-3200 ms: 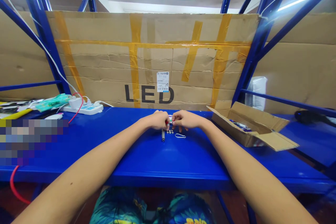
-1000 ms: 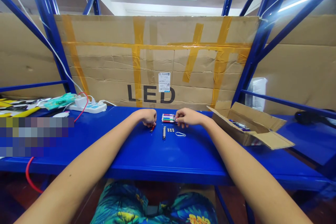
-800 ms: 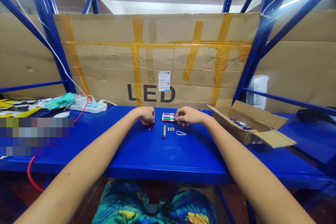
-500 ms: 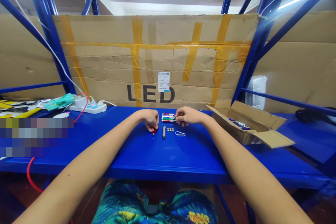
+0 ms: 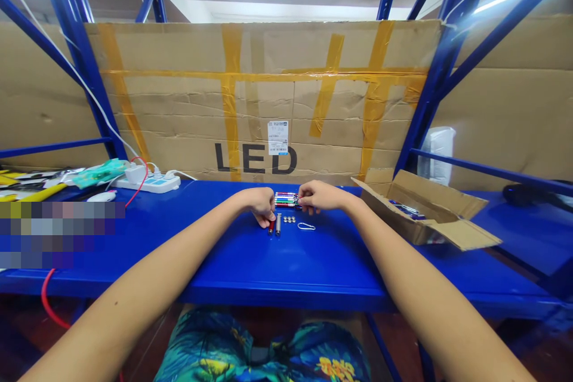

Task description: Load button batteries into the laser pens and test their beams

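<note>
My left hand is closed on a small red metal tube, its lower end resting on the blue table. Just right of that tube lies a silver-grey tube. Several tiny button cells form short rows beside it, and a silver carabiner clip lies farther right. Behind them is a row of slim coloured penlights. At the right end of this row, my right hand has its fingers pinched together; whether they grip a penlight end or a smaller part is hidden.
An open cardboard box with more penlights inside stands on the right. A white power strip and yellow-handled items lie on the left. A large cardboard sheet rises behind the blue table.
My left hand has moved slightly right, bringing the red tube next to the grey one and more upright in line with it. My right hand stays at the penlight row.
</note>
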The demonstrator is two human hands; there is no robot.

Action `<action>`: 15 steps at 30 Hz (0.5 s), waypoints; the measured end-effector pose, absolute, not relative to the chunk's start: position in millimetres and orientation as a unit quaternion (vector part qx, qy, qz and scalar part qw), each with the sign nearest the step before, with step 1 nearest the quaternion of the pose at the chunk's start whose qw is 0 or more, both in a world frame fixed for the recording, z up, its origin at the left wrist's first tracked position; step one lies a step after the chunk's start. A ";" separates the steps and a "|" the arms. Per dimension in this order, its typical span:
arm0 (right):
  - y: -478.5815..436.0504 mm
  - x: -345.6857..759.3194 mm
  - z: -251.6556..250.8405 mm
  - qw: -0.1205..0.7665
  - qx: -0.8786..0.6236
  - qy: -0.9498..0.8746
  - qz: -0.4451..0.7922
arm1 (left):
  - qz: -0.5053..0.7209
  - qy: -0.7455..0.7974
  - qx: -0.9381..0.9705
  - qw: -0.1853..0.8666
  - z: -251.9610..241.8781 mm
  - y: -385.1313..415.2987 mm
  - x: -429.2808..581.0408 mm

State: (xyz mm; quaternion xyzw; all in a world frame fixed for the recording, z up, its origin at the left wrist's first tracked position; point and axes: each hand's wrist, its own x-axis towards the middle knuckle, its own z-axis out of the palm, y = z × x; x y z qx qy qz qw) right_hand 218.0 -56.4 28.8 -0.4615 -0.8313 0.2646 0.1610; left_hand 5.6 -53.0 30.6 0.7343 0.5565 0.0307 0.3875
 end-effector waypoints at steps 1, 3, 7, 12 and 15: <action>-56.5 218.0 28.9 0.161 -0.461 -0.831 0.265 | 0.026 0.555 0.736 0.387 30.3 -52.6 5.9; -56.0 218.3 28.7 0.158 -0.461 -0.832 0.265 | 0.017 0.552 0.738 0.388 30.5 -52.0 6.2; -54.0 219.6 28.0 0.154 -0.460 -0.835 0.262 | 0.009 0.550 0.740 0.386 33.4 -53.2 6.6; -52.8 220.3 27.2 0.156 -0.458 -0.833 0.267 | 0.003 0.550 0.749 0.369 32.6 -59.2 7.6; -53.5 219.8 27.3 0.154 -0.460 -0.832 0.268 | -0.004 0.547 0.752 0.369 33.6 -59.0 8.8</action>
